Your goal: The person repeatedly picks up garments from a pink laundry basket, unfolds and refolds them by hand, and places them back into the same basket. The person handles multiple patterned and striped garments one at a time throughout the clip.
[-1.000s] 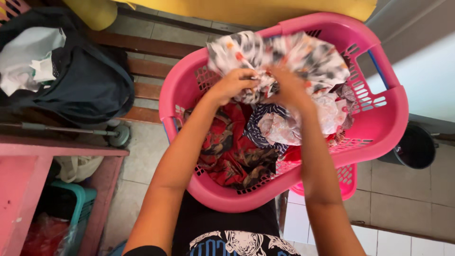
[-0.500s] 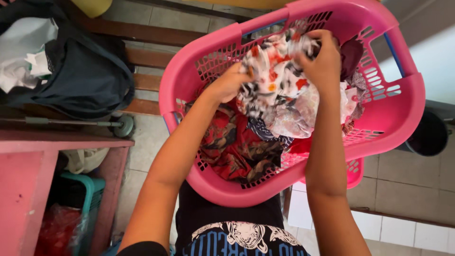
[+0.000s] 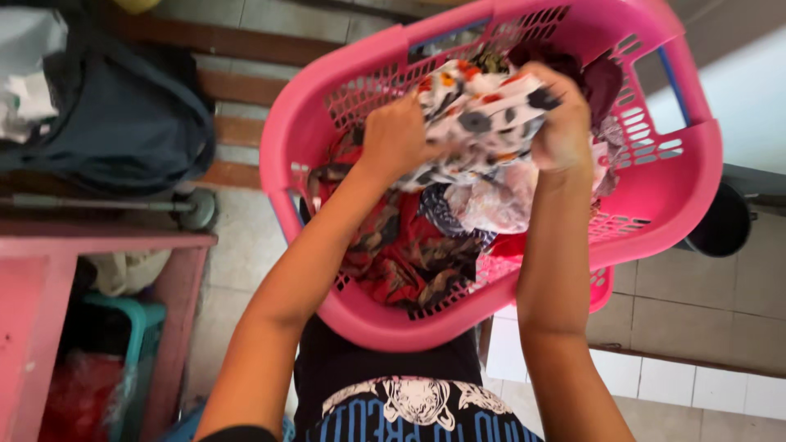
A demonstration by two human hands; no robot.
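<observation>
Your left hand (image 3: pixel 397 135) and right hand (image 3: pixel 561 123) both clutch that soft, light patterned cloth (image 3: pixel 479 110) above the pink basket (image 3: pixel 692 176); looks floppy, so bunched edges grip best

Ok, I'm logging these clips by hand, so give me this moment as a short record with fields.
left hand: grips the white patterned cloth
right hand: grips the same cloth, bunched between both hands
cloth position: lifted above the pink laundry basket
basket contents: red patterned garment, other clothes
beside basket: dark bag on a wooden bench
</observation>
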